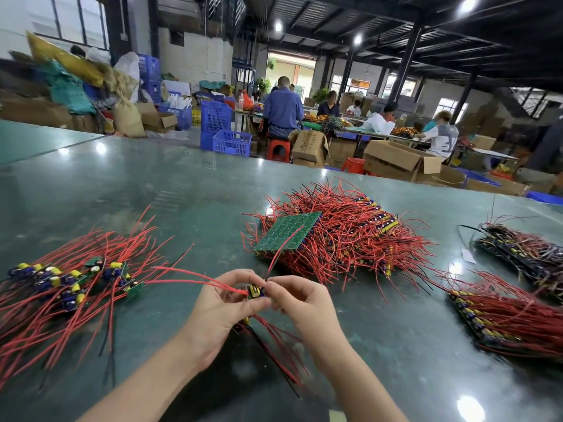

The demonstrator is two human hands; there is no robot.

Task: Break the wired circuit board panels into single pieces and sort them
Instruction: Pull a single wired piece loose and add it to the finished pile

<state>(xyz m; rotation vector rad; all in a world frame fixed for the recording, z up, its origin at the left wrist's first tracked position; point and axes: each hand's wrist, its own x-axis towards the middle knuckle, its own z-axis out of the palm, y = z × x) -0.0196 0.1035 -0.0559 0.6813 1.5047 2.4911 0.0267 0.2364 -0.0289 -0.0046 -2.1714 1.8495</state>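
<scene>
Both forearms reach in from the bottom edge, and the hands meet low at centre. Left hand [227, 300] and right hand [300, 295] are both pinched shut on a small wired board piece [255, 292], held just above the green worktop [152, 193]; its red wires trail left and downward. Separated single boards [76, 280] lie in a loose spread to the left. Beyond the hands sits a big heap of wired panels [344, 239], one green panel [288, 231] lying face down on top. More panel strips [499, 318] lie at the right. Bare worktop stays open between the hands and left spread, and far left.
</scene>
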